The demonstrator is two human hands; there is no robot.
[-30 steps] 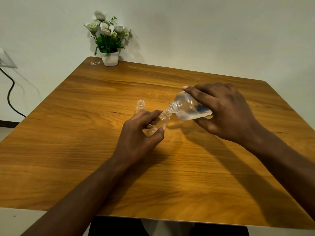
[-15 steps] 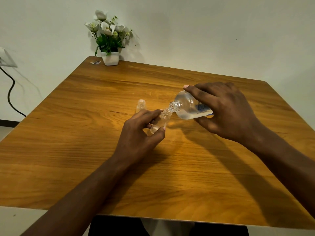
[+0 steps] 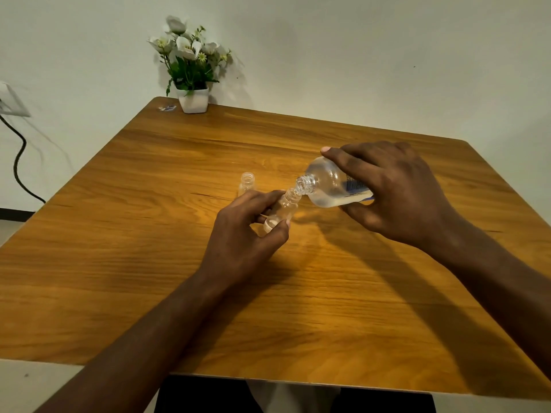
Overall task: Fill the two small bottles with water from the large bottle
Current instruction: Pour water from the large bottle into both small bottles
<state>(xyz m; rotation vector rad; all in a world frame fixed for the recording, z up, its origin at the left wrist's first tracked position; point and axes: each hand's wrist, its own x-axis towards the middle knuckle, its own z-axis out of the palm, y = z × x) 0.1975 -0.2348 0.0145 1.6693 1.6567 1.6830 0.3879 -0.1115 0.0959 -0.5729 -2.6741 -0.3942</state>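
**A:** Far left, off the table?
**B:** One black cable [image 3: 18, 162], hanging down the pale wall below a white wall plate [image 3: 12, 104].

**A:** Table, far left corner?
**B:** One white square pot of white flowers with green leaves [image 3: 193, 98], standing on the brown wood-grain table [image 3: 119, 263]. Just left of it is one tiny item, too small to identify.

**A:** Centre?
**B:** One small clear plastic bottle [image 3: 247, 184], uncapped and upright on the table, just beyond the left hand [image 3: 244, 234]. That hand's thumb and fingers are curled round a second small clear bottle [image 3: 284, 208], tilted with its neck pointing up and right. There is a pale patch at its base; I cannot tell whether that is water.

**A:** Right?
**B:** One large clear plastic bottle [image 3: 328, 186] with a blue-and-white label, tipped nearly flat. Its open mouth meets the held bottle's mouth, and water lies along its lower side. The right hand [image 3: 399, 192] wraps it, fingers on top and thumb beneath.
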